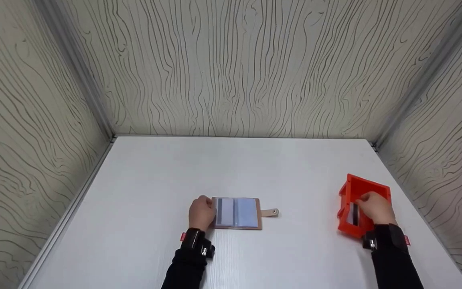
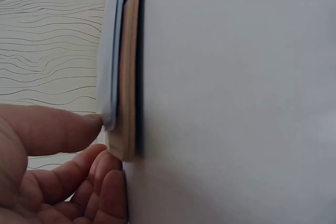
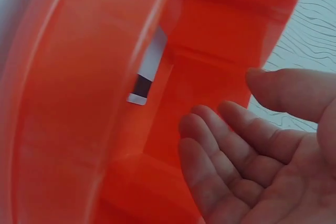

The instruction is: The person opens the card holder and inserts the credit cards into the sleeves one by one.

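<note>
An open card holder (image 1: 247,212) with a brown cover and clear sleeves lies on the white table, its snap strap (image 1: 270,212) pointing right. A card with a dark stripe shows in its left sleeve. My left hand (image 1: 201,212) pinches the holder's left edge; in the left wrist view the thumb (image 2: 63,129) touches the sleeves and the fingers (image 2: 100,182) curl by the cover's end. Over the red bin (image 1: 347,192) my right hand (image 1: 377,208) reaches in, fingers loosely bent, holding nothing. A white card (image 3: 152,66) with a dark stripe lies inside the bin, apart from the fingers.
The white tabletop (image 1: 231,168) meets wood-grain patterned panels (image 1: 231,72) at the back and both sides. Grey metal rails (image 1: 74,68) run along the corners. The bin stands near the table's right side.
</note>
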Demonstrator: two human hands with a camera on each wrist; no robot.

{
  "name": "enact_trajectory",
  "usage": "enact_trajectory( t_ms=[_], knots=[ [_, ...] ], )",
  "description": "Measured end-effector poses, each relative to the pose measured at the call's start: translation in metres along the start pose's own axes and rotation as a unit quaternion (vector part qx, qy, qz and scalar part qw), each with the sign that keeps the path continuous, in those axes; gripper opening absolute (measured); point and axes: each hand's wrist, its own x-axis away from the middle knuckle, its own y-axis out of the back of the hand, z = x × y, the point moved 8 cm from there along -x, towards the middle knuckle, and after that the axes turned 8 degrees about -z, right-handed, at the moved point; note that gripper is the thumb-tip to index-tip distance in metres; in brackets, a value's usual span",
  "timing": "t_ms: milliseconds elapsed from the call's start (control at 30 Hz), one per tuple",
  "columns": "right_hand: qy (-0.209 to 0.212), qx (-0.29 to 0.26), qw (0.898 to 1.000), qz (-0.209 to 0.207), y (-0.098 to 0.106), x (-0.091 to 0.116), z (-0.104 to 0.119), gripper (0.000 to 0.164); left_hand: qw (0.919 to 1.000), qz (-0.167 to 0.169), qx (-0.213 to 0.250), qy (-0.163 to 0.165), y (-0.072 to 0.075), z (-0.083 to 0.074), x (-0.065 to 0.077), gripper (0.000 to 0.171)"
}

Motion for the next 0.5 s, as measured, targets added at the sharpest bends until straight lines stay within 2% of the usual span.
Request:
enact_trajectory(
  t_ms=[333,500],
  knots=[
    [-0.006,0.011,0.999,0.030,-0.012,-0.004,-0.011,0.045,1.0000,-0.001,0.002,-0.002,0.001,-0.001,0.000,0.010],
    [0.002,0.014,0.999,0.030,-0.016,-0.004,-0.013,0.044,1.0000,-0.005,0.000,-0.007,0.002,-0.003,0.000,0.011]
  ],
)
